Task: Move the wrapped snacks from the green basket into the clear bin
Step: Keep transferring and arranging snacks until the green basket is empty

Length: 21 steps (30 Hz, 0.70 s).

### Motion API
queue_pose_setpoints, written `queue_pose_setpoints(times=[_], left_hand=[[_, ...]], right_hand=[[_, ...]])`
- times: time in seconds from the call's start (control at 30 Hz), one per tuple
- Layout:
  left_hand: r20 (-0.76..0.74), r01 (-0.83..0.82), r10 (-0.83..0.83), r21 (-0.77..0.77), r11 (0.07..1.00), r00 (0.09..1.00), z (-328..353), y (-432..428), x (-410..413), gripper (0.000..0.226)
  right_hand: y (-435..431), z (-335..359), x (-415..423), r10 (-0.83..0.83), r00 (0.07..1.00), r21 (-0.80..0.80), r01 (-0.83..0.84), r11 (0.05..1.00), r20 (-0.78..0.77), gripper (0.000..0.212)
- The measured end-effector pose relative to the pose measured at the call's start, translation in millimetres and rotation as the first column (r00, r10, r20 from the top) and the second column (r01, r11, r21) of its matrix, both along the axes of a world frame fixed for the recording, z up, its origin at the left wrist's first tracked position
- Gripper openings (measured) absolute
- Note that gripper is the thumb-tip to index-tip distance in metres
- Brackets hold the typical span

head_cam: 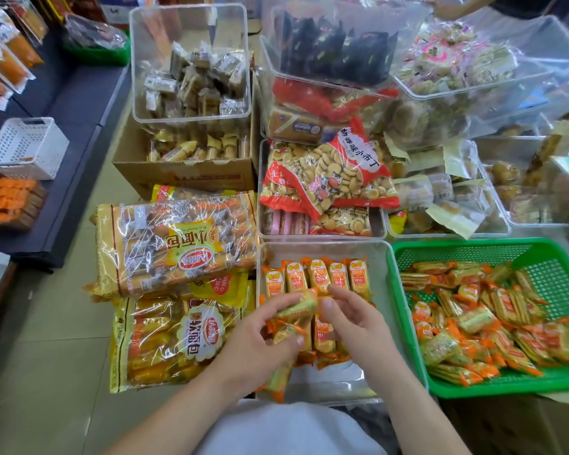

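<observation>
The green basket (552,254) at the right holds a loose heap of several orange-wrapped snacks (480,320). Left of it stands the clear bin (380,257), with a neat row of snacks (319,275) standing along its far side. Over the bin, my left hand (260,336) grips a small bunch of wrapped snacks (296,310); more hang below its palm. My right hand (352,320) is beside it, fingertips touching the top snack of the bunch. The hands hide the bin's middle.
Two large yellow bread bags (174,241) lie stacked on the floor to the left of the bin. Behind are more clear bins of biscuits (322,178), a cardboard box (184,172) and a white basket (27,146). Another person's arm (457,6) shows at the top right.
</observation>
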<state>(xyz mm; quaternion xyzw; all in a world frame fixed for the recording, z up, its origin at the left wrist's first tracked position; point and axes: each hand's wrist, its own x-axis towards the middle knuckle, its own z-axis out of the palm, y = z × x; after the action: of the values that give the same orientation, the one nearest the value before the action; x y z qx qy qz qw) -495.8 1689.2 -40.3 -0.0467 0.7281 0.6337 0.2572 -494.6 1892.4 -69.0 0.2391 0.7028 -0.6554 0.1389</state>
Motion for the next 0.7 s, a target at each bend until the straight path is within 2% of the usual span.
queue_pose_setpoints(times=[0.03, 0.13, 0.23, 0.3, 0.43, 0.5, 0.6, 0.7], left_hand=[[-0.025, 0.041, -0.042, -0.020, 0.999, 0.999, 1, 3, -1, 0.059], [-0.054, 0.106, -0.109, -0.057, 0.993, 0.993, 5, 11, -3, 0.060], [-0.044, 0.158, -0.160, -0.048, 0.986, 0.986, 7, 19, -4, 0.063], [-0.031, 0.176, -0.177, -0.031, 0.984, 0.984, 8, 27, -2, 0.066], [0.007, 0.171, -0.172, 0.024, 0.985, 0.985, 5, 42, 1, 0.068], [0.022, 0.163, -0.164, 0.036, 0.986, 0.986, 4, 49, 2, 0.070], [0.022, 0.146, -0.147, 0.046, 0.988, 0.989, 0, 60, 3, 0.084], [-0.001, 0.082, -0.082, -0.028, 0.996, 0.997, -6, 71, 4, 0.090]], right_hand=[[-2, 6, -1, 0.006, 1.000, -0.039, -0.007, 0.999, -0.004, 0.042], [-2, 15, 0, -0.067, 0.996, 0.023, 0.068, 0.997, -0.052, 0.040], [5, 20, 6, -0.136, 0.986, 0.027, 0.139, 0.990, -0.093, 0.049], [11, 21, 11, -0.105, 0.986, 0.024, 0.109, 0.994, -0.127, 0.053], [26, 19, 14, -0.048, 0.992, -0.126, 0.034, 0.992, -0.117, 0.060], [38, 19, 13, -0.001, 0.991, -0.102, -0.012, 0.995, -0.130, 0.053], [58, 20, 9, -0.069, 0.992, -0.150, 0.053, 0.987, -0.103, 0.034], [82, 20, 4, -0.094, 0.989, -0.009, 0.093, 0.996, -0.115, 0.026]])
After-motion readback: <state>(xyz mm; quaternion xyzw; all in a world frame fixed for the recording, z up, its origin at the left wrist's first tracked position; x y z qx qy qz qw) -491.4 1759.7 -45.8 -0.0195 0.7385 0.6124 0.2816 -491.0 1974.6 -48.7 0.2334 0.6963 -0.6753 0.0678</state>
